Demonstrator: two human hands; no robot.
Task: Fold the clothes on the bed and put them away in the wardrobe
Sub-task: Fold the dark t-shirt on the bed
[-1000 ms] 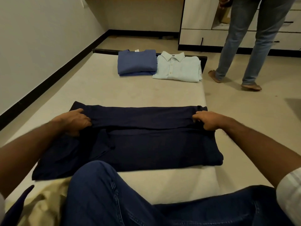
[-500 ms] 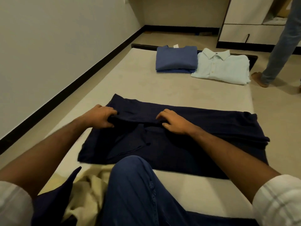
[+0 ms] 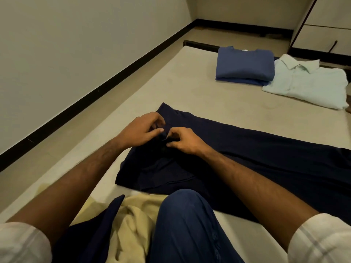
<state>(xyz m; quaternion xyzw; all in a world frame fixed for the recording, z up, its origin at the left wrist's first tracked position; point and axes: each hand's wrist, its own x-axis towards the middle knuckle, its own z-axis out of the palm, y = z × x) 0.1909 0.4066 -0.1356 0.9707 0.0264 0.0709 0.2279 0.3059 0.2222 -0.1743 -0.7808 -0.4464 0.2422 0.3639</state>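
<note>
A dark navy garment [image 3: 266,160] lies spread across the beige bed [image 3: 171,88], partly folded lengthwise. My left hand [image 3: 140,130] and my right hand [image 3: 182,141] meet at its left end, both pinching the fabric with curled fingers close together. A folded blue shirt [image 3: 245,65] and a folded pale green collared shirt [image 3: 307,82] lie side by side at the far end of the bed. The wardrobe [image 3: 326,21] stands at the far right.
My knee in blue jeans [image 3: 186,224] rests on the bed in front of me. A crumpled cream cloth [image 3: 133,221] and a dark navy piece [image 3: 98,232] lie beside it at the left. A wall with black skirting [image 3: 95,92] runs along the left.
My right hand has travelled from the garment's right end to its left end, meeting my left hand. The view turned left, and the standing person left the frame.
</note>
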